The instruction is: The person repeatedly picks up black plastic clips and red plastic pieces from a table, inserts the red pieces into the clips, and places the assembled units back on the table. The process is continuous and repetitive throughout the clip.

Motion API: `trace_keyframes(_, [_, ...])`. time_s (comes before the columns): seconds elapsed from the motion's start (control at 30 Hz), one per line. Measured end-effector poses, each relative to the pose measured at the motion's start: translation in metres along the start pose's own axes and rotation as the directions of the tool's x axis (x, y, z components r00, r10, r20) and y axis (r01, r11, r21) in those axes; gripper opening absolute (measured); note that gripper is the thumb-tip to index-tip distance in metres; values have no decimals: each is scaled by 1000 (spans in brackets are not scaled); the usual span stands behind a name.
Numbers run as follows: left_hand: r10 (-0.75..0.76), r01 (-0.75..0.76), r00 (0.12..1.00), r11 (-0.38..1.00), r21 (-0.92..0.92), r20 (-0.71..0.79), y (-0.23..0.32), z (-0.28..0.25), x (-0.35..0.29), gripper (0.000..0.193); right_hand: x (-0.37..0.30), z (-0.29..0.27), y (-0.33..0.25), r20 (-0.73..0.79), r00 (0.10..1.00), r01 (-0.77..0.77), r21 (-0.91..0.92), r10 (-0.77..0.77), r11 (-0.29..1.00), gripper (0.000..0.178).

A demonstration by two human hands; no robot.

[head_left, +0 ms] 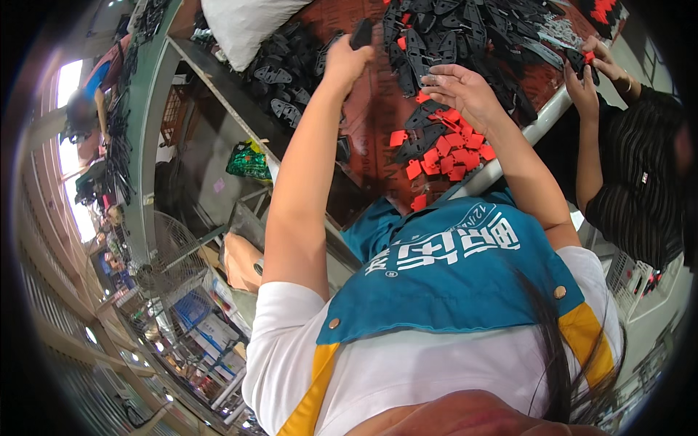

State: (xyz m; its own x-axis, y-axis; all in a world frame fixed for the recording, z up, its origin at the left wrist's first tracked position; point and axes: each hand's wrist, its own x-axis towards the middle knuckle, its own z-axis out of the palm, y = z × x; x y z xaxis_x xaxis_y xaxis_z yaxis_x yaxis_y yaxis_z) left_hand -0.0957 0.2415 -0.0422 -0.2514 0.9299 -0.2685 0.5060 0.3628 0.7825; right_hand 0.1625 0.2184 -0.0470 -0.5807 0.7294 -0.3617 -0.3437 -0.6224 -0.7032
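Note:
My left hand (347, 64) grips a black plastic part (361, 33) between thumb and fingers, raised over the reddish-brown tabletop (371, 138). My right hand (465, 93) is open, its fingers loosely bent and apart, at the near edge of a large heap of black plastic parts (443, 40). I cannot tell whether its fingertips touch the heap. Just below it lies a pile of small red plastic pieces (454, 152), with several black parts (420, 138) beside and partly under them. More black parts (286, 109) are spread left of my left forearm.
At the right, a co-worker's hands (585, 83) hold a black part with a red piece. Small silvery pieces (560, 33) lie near them. A white sack (251, 25) sits at the far left of the table. A caged fan (166, 254) stands left, below the green-edged bench.

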Motion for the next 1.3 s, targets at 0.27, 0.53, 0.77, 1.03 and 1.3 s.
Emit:
trace_keyframes(0.27, [231,-173,964,919,-354,129,48,1,-120,35,-16,43,-4,120,992,59,-249,-30,967,35])
trace_keyframes(0.53, [155,-167,986,944,-284,-63,42,-3,-148,28,-32,65,-2,241,965,229,-585,-102,778,37])
trace_keyframes(0.77, [-25,102,993,651,-753,113,24,0,-145,20,-32,69,3,201,962,260,-452,-187,853,22])
trace_keyframes(1.03, [-116,300,954,385,-873,277,21,1,-143,33,-17,70,11,181,923,363,-708,-341,606,14])
trace_keyframes(1.3, [-127,234,972,377,-896,200,18,6,-139,46,-12,78,17,220,933,350,-729,-283,588,16])
